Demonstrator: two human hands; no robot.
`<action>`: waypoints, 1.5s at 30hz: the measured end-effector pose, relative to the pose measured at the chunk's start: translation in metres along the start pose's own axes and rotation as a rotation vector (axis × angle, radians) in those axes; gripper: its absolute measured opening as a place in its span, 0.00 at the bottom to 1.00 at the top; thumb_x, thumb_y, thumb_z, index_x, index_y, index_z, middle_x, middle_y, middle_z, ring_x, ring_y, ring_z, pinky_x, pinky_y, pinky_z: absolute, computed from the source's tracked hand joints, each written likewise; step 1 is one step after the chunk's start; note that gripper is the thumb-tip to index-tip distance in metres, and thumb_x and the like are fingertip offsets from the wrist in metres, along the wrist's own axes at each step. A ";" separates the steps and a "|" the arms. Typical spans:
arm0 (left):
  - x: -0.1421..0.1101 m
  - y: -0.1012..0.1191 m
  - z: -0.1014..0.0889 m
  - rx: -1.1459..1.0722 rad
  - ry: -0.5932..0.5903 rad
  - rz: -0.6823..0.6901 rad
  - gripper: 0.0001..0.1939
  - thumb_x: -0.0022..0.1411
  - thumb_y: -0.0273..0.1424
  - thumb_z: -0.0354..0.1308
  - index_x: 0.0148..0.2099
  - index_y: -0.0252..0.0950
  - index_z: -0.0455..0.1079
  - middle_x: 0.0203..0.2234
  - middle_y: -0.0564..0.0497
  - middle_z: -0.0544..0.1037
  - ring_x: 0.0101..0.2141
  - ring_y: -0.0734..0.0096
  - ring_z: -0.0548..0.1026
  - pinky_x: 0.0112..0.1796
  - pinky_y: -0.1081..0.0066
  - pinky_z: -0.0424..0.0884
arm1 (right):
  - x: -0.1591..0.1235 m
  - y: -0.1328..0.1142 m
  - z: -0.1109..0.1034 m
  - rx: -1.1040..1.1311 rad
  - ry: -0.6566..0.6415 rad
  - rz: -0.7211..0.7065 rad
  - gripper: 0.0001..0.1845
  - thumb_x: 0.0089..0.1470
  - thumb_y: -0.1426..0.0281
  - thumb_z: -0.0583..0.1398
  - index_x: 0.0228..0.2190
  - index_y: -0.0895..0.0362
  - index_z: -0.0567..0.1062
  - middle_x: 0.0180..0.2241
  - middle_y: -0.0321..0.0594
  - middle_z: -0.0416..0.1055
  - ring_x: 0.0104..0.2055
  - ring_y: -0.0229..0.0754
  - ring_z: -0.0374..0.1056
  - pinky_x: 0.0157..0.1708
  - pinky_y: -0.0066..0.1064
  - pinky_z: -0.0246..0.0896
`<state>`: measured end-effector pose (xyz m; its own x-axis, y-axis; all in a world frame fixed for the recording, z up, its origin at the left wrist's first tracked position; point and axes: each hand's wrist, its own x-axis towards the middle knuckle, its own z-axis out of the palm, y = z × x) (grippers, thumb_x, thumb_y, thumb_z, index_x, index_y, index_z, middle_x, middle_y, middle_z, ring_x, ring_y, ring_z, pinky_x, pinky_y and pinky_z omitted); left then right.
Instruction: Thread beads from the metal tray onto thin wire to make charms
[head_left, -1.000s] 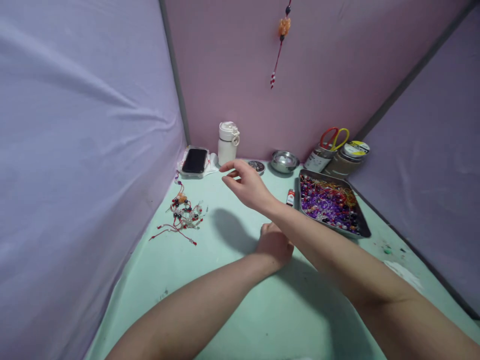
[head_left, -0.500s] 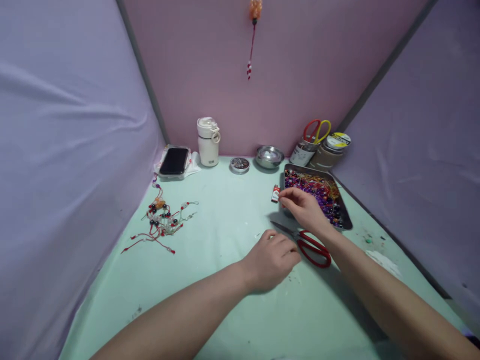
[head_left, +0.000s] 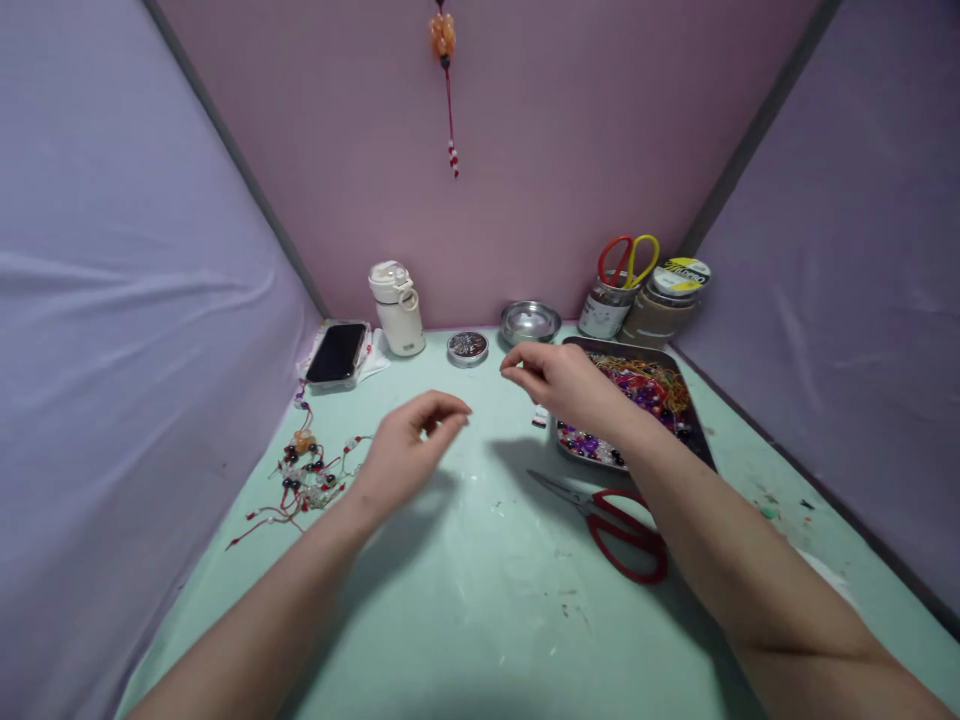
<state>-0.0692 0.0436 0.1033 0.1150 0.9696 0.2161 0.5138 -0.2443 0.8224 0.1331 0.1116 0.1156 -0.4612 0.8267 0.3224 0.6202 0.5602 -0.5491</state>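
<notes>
My left hand (head_left: 409,448) is raised over the middle of the table, thumb and forefinger brought together at the tips. Anything between them is too fine to make out. To its right, higher in view, my right hand (head_left: 562,380) is also closed in a pinch, with its contents not discernible. Beneath the right wrist a tray (head_left: 705,452) full of beads and cords is partly covered. A small lighter (head_left: 540,416) lies under that hand, mostly hidden. Nearer me are scissors (head_left: 626,535) with red handles, untouched on the table.
Beaded red-cord strings (head_left: 311,480) lie at left. Along the back stand a phone (head_left: 337,353), white bottle (head_left: 399,315), round tin (head_left: 467,348), metal bowl (head_left: 530,322), jar with scissors (head_left: 604,310) and tape-topped container (head_left: 660,312). A beaded pendant (head_left: 442,38) hangs above.
My left hand has lifted off the table beside the scissors and moved left and up. My right hand has moved left from beside the lighter. The view has shifted slightly.
</notes>
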 end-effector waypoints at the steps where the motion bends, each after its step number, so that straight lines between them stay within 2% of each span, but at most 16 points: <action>1: 0.008 -0.001 -0.009 -0.005 0.060 -0.079 0.07 0.58 0.34 0.55 0.36 0.38 0.71 0.30 0.51 0.76 0.31 0.70 0.71 0.34 0.70 0.66 | 0.005 0.001 -0.004 -0.013 0.022 0.010 0.11 0.59 0.65 0.54 0.32 0.56 0.74 0.20 0.34 0.67 0.21 0.34 0.58 0.26 0.28 0.49; 3: 0.021 -0.001 -0.023 0.027 0.178 -0.158 0.09 0.57 0.35 0.55 0.37 0.37 0.71 0.30 0.52 0.76 0.30 0.71 0.70 0.33 0.71 0.66 | 0.011 0.005 -0.010 -0.030 0.045 0.019 0.13 0.59 0.63 0.54 0.32 0.56 0.74 0.18 0.33 0.64 0.20 0.34 0.56 0.25 0.29 0.46; 5: 0.033 0.001 -0.029 0.104 0.188 -0.157 0.11 0.56 0.38 0.56 0.38 0.38 0.72 0.30 0.52 0.75 0.29 0.72 0.70 0.31 0.72 0.65 | 0.013 0.011 -0.012 -0.040 0.052 0.019 0.13 0.59 0.62 0.54 0.31 0.56 0.74 0.18 0.33 0.64 0.20 0.34 0.56 0.24 0.29 0.46; 6: 0.038 0.002 -0.030 0.157 0.122 -0.150 0.12 0.56 0.39 0.56 0.38 0.39 0.72 0.30 0.52 0.75 0.29 0.71 0.70 0.31 0.72 0.65 | 0.013 0.014 -0.013 -0.045 0.049 0.016 0.12 0.58 0.62 0.54 0.32 0.56 0.74 0.18 0.33 0.65 0.21 0.35 0.57 0.25 0.29 0.45; 9: 0.050 -0.001 -0.027 0.314 -0.173 -0.153 0.15 0.54 0.42 0.56 0.39 0.39 0.74 0.28 0.52 0.76 0.27 0.70 0.70 0.29 0.71 0.64 | 0.011 0.023 -0.018 -0.065 0.012 0.009 0.10 0.57 0.63 0.56 0.33 0.55 0.74 0.21 0.35 0.68 0.23 0.36 0.59 0.25 0.29 0.46; 11: 0.056 -0.008 -0.024 0.403 -0.303 -0.158 0.16 0.54 0.43 0.56 0.41 0.40 0.74 0.29 0.51 0.76 0.28 0.69 0.71 0.29 0.70 0.65 | 0.009 0.028 -0.023 -0.072 -0.017 0.010 0.10 0.57 0.63 0.56 0.32 0.55 0.74 0.23 0.36 0.69 0.23 0.36 0.60 0.25 0.29 0.47; 15: 0.057 -0.028 -0.025 0.579 -0.417 -0.139 0.14 0.53 0.39 0.58 0.42 0.42 0.74 0.37 0.50 0.76 0.35 0.64 0.73 0.35 0.69 0.65 | 0.010 0.036 -0.033 -0.071 -0.025 0.015 0.10 0.57 0.63 0.56 0.33 0.55 0.74 0.25 0.36 0.71 0.25 0.37 0.62 0.26 0.29 0.49; 17: 0.055 -0.035 -0.027 0.618 -0.485 -0.173 0.14 0.52 0.37 0.59 0.43 0.43 0.73 0.40 0.51 0.76 0.36 0.63 0.73 0.35 0.70 0.65 | 0.011 0.038 -0.036 -0.058 -0.031 0.017 0.10 0.56 0.62 0.56 0.33 0.55 0.74 0.25 0.36 0.71 0.25 0.37 0.62 0.26 0.29 0.50; 20: 0.053 -0.037 -0.026 0.611 -0.556 -0.236 0.17 0.48 0.37 0.61 0.43 0.45 0.73 0.37 0.51 0.76 0.34 0.64 0.73 0.32 0.71 0.64 | 0.013 0.040 -0.036 -0.048 -0.063 0.021 0.10 0.56 0.63 0.57 0.33 0.55 0.74 0.25 0.36 0.71 0.24 0.37 0.61 0.26 0.29 0.49; 24: 0.054 -0.041 -0.021 0.571 -0.625 -0.268 0.14 0.43 0.36 0.63 0.37 0.44 0.75 0.30 0.52 0.76 0.28 0.67 0.72 0.27 0.73 0.62 | 0.013 0.040 -0.035 -0.054 -0.108 0.030 0.10 0.56 0.63 0.56 0.33 0.55 0.74 0.24 0.35 0.71 0.23 0.36 0.61 0.26 0.29 0.50; 30: 0.054 -0.057 -0.020 0.524 -0.651 -0.278 0.08 0.45 0.31 0.57 0.30 0.43 0.76 0.25 0.53 0.77 0.24 0.70 0.70 0.25 0.74 0.60 | 0.013 0.042 -0.035 -0.048 -0.120 0.016 0.09 0.56 0.63 0.57 0.32 0.54 0.73 0.24 0.35 0.70 0.23 0.37 0.61 0.25 0.29 0.49; 34: 0.057 -0.048 -0.021 0.568 -0.653 -0.222 0.09 0.47 0.29 0.52 0.27 0.41 0.75 0.26 0.52 0.78 0.26 0.69 0.71 0.27 0.73 0.61 | 0.014 0.046 -0.035 -0.072 -0.114 0.019 0.08 0.56 0.63 0.58 0.31 0.54 0.73 0.21 0.34 0.68 0.22 0.37 0.59 0.24 0.30 0.46; 41: 0.056 -0.021 -0.026 0.588 -0.423 -0.071 0.10 0.54 0.34 0.50 0.29 0.40 0.73 0.26 0.51 0.76 0.28 0.68 0.71 0.30 0.71 0.63 | 0.014 0.047 -0.032 -0.124 -0.143 0.017 0.09 0.56 0.63 0.57 0.31 0.54 0.72 0.21 0.35 0.69 0.22 0.38 0.61 0.24 0.31 0.47; 45: 0.054 -0.010 -0.027 0.612 -0.321 -0.021 0.11 0.57 0.34 0.49 0.32 0.40 0.72 0.29 0.51 0.77 0.29 0.68 0.71 0.32 0.70 0.63 | 0.014 0.046 -0.025 -0.123 -0.203 0.017 0.10 0.57 0.62 0.56 0.37 0.54 0.73 0.24 0.37 0.72 0.26 0.39 0.64 0.25 0.30 0.50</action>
<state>-0.0916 0.0975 0.1209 0.2971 0.9540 -0.0408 0.8953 -0.2634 0.3593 0.1711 0.1498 0.1145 -0.5599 0.8157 0.1455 0.6962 0.5584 -0.4511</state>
